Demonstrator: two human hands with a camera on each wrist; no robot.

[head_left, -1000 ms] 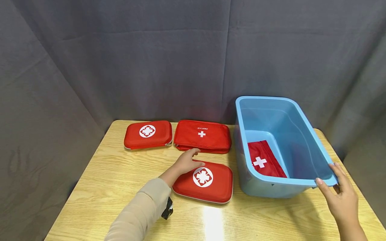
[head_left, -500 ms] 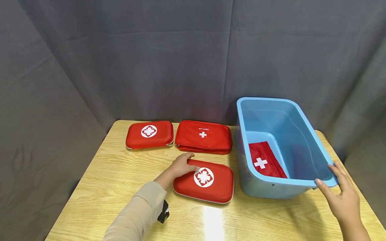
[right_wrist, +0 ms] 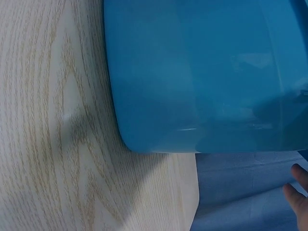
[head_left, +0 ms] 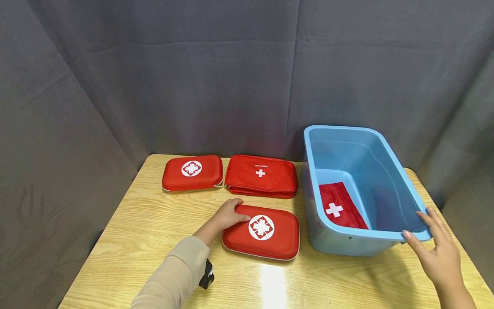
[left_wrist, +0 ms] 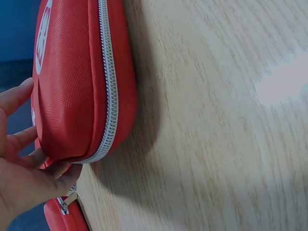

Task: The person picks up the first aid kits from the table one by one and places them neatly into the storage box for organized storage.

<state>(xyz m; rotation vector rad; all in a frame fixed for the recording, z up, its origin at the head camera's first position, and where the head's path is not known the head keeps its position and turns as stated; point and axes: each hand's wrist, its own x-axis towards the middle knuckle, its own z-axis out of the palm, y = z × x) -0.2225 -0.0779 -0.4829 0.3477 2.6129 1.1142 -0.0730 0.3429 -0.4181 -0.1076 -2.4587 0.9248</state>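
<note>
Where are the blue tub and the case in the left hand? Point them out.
Blue tub (head_left: 380, 193): head view, inner side wall.
Red case (head_left: 261, 227): head view, white emblem on top.

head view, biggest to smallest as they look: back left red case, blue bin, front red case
Blue bin
Front red case
Back left red case, though it sits farther off
</note>
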